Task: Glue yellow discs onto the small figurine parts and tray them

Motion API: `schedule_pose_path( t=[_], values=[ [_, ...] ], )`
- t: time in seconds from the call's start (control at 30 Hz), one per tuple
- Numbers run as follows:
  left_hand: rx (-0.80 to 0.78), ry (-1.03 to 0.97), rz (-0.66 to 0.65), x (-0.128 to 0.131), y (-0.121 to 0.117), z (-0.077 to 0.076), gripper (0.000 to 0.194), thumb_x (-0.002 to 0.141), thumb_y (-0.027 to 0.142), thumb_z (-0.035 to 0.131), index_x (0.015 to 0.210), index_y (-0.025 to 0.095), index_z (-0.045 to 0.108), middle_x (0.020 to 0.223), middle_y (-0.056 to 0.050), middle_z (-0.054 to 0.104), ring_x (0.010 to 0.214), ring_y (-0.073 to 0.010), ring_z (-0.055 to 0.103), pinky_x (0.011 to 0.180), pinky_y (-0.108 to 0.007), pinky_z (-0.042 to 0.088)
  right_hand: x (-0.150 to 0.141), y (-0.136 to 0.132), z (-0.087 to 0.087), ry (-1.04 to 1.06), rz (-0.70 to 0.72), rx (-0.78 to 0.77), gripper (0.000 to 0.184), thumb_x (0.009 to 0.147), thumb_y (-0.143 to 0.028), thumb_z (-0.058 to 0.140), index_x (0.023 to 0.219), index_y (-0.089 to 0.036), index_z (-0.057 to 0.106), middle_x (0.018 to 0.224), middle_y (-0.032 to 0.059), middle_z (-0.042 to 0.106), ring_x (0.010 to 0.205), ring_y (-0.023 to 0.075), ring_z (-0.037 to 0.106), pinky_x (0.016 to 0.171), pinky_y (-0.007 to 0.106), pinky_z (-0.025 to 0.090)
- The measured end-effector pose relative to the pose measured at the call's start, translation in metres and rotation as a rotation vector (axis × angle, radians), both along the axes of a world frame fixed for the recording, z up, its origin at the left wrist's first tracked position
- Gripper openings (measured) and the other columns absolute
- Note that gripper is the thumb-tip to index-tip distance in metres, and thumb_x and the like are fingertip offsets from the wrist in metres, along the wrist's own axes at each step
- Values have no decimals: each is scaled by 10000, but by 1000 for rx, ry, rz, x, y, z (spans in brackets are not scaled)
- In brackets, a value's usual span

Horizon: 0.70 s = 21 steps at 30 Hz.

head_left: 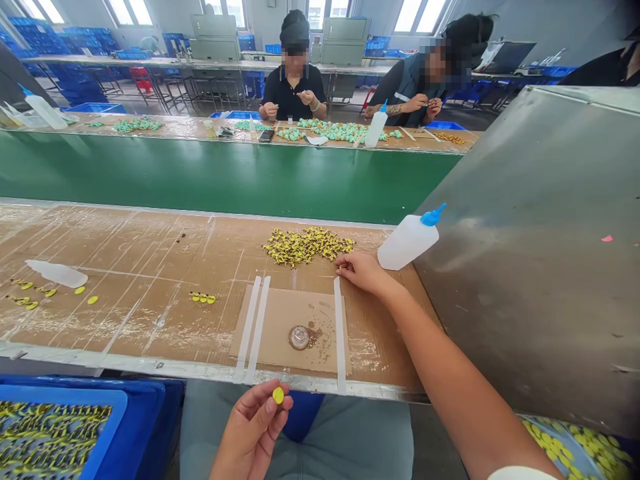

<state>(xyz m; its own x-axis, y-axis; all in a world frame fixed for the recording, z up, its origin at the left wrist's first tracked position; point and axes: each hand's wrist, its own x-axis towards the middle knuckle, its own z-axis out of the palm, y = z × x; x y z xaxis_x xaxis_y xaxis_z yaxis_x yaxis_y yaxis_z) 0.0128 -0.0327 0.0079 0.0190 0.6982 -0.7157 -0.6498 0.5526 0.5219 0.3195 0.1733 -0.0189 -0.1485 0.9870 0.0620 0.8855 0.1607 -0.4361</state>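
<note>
- One yellow plastic disc (278, 395) is clamped between the thumb and fingers (264, 402) of the left hand (250, 430), just beyond the table's near edge.
- The right hand (363, 273) rests on the cardboard-covered table (150, 313), its fingers (345, 265) drawn together; whether they pinch anything is too small to tell.
- A heap of yellow-and-black pieces (306, 245) lies just beside those fingertips.
- A white squeeze bottle with a blue nozzle (407, 240) lies tilted near the right hand.
- A taped cardboard sheet (325, 333) carrying a small round dish (299, 337) lies between the hands.
</note>
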Motion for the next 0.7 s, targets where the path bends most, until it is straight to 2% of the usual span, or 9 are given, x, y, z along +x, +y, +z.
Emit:
schedule_pose_path(
  t=[0.17,0.37,0.47,0.6,0.7],
  values=[
    [-5,-20,-8,-2,3,0,401,466,164,952,822,124,772,862,-92,784,701,-170,746,643,-190,616,0,-8,2,35,-34,-6,62,813,-203,695,857,-192,737,847,29,712,712,150,636,682,252,469],
    [-6,-17,0,-5,5,-1,371,498,108,930,831,110,766,887,-106,782,724,-177,750,657,-185,613,3,-12,11,84,-28,-32,286,796,-153,688,1076,-212,696,976,12,741,665,120,634,665,235,489],
    [-1,-14,0,-4,5,-1,380,484,117,938,824,114,770,885,-102,784,718,-174,749,658,-184,615,4,-9,10,76,-23,-42,323,791,-131,682,1104,-214,685,1009,23,747,696,137,649,684,251,493],
    [4,-16,-3,-4,5,-1,395,476,140,945,829,109,771,892,-107,784,710,-176,749,662,-188,617,3,-3,8,55,-14,-63,282,791,-120,677,1053,-218,709,908,22,751,776,173,672,725,266,488],
    [-7,-10,8,-3,5,-1,373,490,105,932,824,115,768,890,-101,784,714,-176,752,659,-183,616,1,1,8,62,-6,-80,242,770,-81,664,954,-221,733,836,20,742,767,181,665,726,266,478]
  ],
)
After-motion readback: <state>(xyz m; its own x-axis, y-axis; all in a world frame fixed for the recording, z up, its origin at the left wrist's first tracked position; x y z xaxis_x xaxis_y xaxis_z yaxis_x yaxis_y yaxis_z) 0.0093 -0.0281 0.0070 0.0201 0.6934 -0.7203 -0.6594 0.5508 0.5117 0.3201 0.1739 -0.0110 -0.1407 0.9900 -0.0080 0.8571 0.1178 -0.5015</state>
